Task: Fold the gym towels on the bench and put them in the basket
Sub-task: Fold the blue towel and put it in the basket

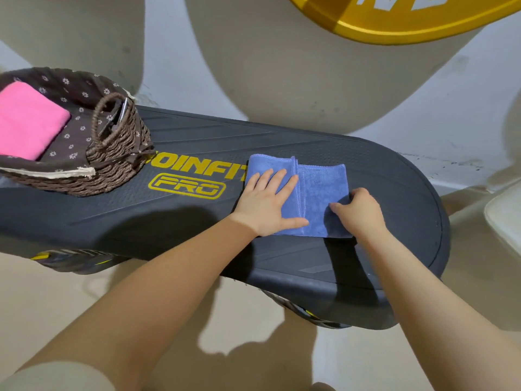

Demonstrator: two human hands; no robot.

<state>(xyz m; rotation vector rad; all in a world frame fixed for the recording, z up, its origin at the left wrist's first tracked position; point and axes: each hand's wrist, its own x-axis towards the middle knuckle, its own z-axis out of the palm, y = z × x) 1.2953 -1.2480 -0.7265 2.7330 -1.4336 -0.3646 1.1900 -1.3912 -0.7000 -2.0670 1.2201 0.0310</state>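
Presently the blue towel (318, 193) lies on the bench (174, 221), well right of the basket (112, 170), pressed by the flat left hand (267, 204) and pinched by the right hand (358, 211); a loosened pinch could undo the fold.

You look down at a dark oval table (197, 221) with yellow lettering printed on its top. A blue towel (318, 187), partly folded with one layer lapped over another, lies flat towards its right end. Your left hand (267, 204) rests flat on the towel's left half, fingers straight and spread. Your right hand (358, 210) pinches the towel's near right edge, fingers curled. At the table's left end sits a brown wicker basket (118, 159) with a flower-print lining, and a folded pink towel (28, 119) lies inside it. A yellow weight plate (408, 21) shows at the top.
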